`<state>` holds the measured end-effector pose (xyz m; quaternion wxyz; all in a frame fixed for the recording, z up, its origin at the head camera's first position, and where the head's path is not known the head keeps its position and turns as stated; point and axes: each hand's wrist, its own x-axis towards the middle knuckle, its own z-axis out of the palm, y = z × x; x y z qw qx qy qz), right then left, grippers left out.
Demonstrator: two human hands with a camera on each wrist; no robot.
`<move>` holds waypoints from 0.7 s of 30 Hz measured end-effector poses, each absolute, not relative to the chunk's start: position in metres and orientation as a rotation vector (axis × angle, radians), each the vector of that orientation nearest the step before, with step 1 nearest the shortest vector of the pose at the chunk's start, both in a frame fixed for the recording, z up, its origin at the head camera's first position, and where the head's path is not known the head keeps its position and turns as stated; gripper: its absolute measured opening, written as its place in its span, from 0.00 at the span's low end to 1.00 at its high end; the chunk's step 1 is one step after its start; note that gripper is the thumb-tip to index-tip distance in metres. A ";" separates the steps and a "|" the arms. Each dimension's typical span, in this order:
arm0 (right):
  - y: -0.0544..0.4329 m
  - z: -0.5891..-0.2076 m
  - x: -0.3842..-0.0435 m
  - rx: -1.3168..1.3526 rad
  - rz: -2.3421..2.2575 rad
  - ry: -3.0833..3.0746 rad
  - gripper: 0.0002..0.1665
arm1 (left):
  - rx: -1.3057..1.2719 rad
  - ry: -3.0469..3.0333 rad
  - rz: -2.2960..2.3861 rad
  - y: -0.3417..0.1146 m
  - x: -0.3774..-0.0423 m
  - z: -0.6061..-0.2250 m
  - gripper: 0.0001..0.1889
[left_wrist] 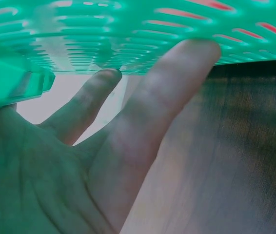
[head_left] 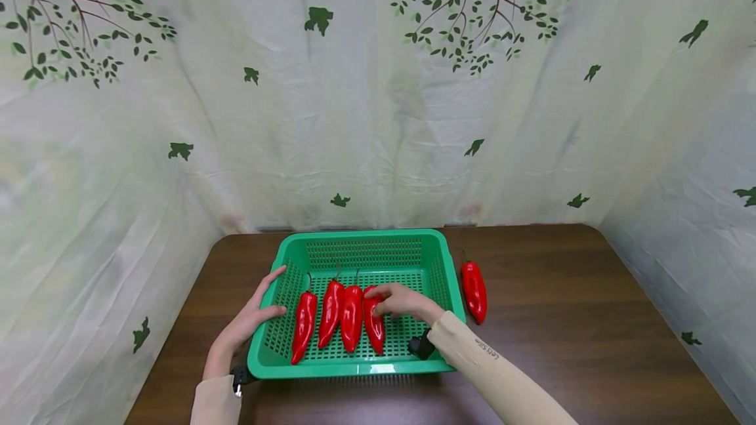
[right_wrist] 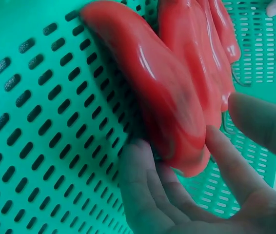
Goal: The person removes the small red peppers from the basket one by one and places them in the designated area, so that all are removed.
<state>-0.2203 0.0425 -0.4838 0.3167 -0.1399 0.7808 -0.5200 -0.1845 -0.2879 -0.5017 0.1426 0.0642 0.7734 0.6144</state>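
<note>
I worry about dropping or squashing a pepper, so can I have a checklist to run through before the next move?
1. Rectangular green slotted plastic basket upright on the dark brown wood-grain table: ok.
2. Left hand touching the basket's left side: ok.
3. Right hand's fingers around the broad end of the rightmost long, glossy red pepper in the basket: ok.
4. Grip firm without squashing: cannot tell; pressure doesn't show.
5. All peppers inside: not ok; four are, but another long, glossy red pepper lies on the table, right of the basket.
</note>
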 end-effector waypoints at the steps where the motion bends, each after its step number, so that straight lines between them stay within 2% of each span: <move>1: 0.043 -0.484 -0.221 -0.376 -1.364 2.050 0.24 | 0.183 2.231 1.771 -0.288 -0.184 -0.501 0.41; 21: 0.033 -0.482 -0.233 -0.313 -1.603 2.098 0.22 | 0.204 2.186 1.772 -0.296 -0.203 -0.498 0.40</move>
